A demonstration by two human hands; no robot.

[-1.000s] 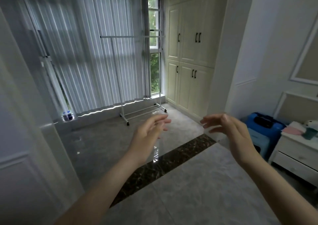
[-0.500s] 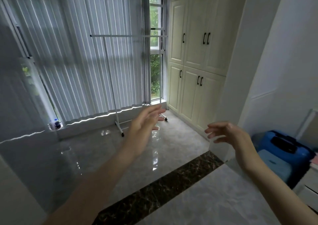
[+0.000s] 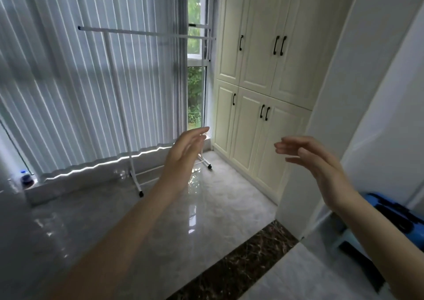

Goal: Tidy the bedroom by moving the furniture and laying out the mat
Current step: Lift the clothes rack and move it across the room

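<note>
**Mia:** Where are the two hands?

**Ben:** Both are up in the air in front of the person. The left hand has its fingers straight and close together, pointing up and away. It holds nothing. The right hand has its fingers loose and a little bent, pointing to the left. It holds nothing too. The hands are well apart.

**Mia:** What is the big white thing by the window?

**Ben:** That is a clothes rack. It is thin and white, with a long bar on top and small black wheels at the bottom. It stands on the shiny grey floor, just beside the long white curtain. No clothes hang on it. The left hand is in front of its right end, but I cannot tell that it touches it.

**Mia:** What else is there?

**Ben:** A tall cream wardrobe with black handles stands to the right of the rack. Between the curtain and the wardrobe you can see a strip of window with green leaves outside. A dark brown stripe runs across the floor near the person. A blue suitcase sits low on the right, behind the white wall. A small bottle with a blue cap sits on the ledge at the far left.

**Mia:** Can you see the mat?

**Ben:** No, I cannot see it here.
</note>
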